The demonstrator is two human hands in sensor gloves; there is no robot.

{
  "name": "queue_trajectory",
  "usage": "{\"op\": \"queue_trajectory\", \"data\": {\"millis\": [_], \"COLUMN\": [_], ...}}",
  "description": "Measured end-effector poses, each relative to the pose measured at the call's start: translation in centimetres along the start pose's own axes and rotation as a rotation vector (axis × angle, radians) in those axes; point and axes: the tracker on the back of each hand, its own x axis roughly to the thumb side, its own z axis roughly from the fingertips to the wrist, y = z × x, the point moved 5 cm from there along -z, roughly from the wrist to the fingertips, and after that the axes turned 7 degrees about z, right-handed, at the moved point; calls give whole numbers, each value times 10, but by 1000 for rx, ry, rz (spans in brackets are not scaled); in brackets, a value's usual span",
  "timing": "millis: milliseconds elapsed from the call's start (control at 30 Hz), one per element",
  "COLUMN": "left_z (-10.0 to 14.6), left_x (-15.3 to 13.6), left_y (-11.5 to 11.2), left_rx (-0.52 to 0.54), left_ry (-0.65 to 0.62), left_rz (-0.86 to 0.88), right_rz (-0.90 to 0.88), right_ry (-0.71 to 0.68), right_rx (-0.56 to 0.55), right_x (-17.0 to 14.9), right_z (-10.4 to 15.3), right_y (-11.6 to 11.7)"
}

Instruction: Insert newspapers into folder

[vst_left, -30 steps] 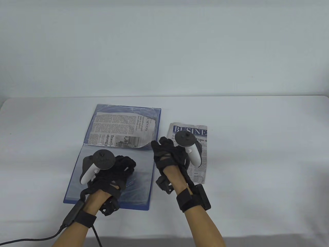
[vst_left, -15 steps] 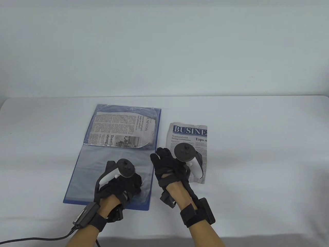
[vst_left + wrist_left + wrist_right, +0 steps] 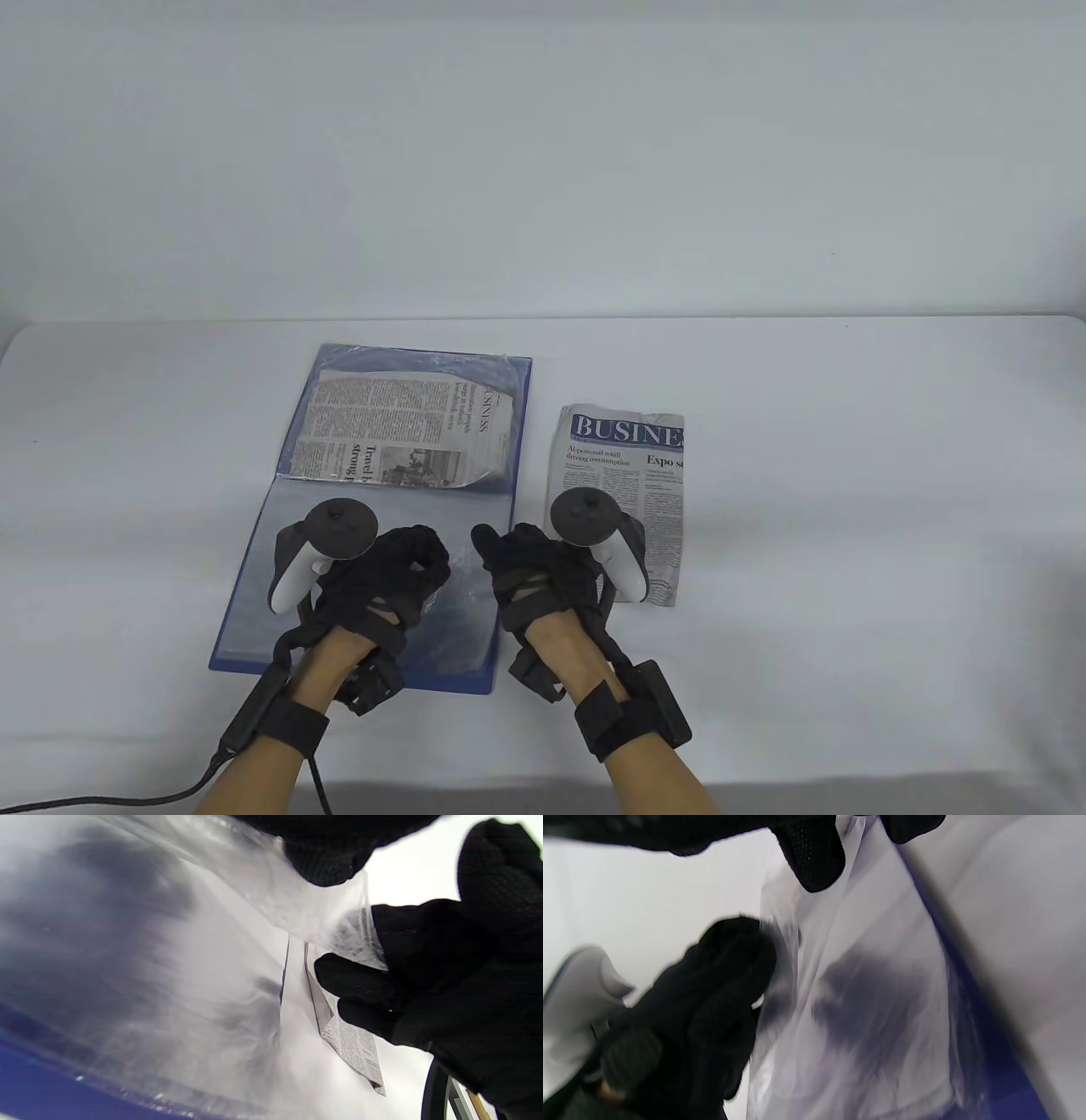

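Blue folder [image 3: 254,586] lies open on the white table [image 3: 848,475], one newspaper [image 3: 390,429] already inside its far pocket. Over the near clear sleeve [image 3: 271,882] the left hand [image 3: 386,581] has curled fingers; its grip cannot be told. Beside it, the right hand [image 3: 534,573] pinches the sleeve's edge. Further right, a second newspaper [image 3: 653,475] lies on the table.

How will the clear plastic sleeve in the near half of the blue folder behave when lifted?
The clear plastic sleeve likely lifts floppy: it sags and wrinkles where the left hand raises it. Probably slippery, given its glossy surface.
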Motion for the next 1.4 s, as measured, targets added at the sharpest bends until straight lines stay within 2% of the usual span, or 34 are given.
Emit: {"op": "queue_trajectory", "data": {"millis": [100,167,300,567,767,900,1033,1133,1233,1333,1400], "left_z": [2,2,4,7,6,7,7,7,10,12,11], "left_x": [1,1,3,4,2,2,0,-2,-2,-2,-3], "left_y": [1,0,4,10,8,9,11,13,15,20,19], "left_rx": [23,23,39,67,32,40,46,44,46,65,52], "left_ry": [1,-7,-14,-7,-10,-9,1,3,8,13,6], "left_rz": [-12,2,25,35,52,48,45,71,70,70,87], "right_rz": [-2,-34,-4,-78,-59,-77,7,82,48,61,124], "right_ry": [-5,-56,-59,-32,-34,-58,-32,13,15,75,110], "right_rx": [35,-24,-66,-22,88,60,-19,39,30,72,136], "right_x": [2,4,3,-5,-5,-1,1,0,-3,-10,-14], "right_z": [-7,-10,-10,-10,-17,-19,-15,-14,-9,-5,-5], "right_y": [9,8,3,11,20,20,12,12,5,5,9]}}
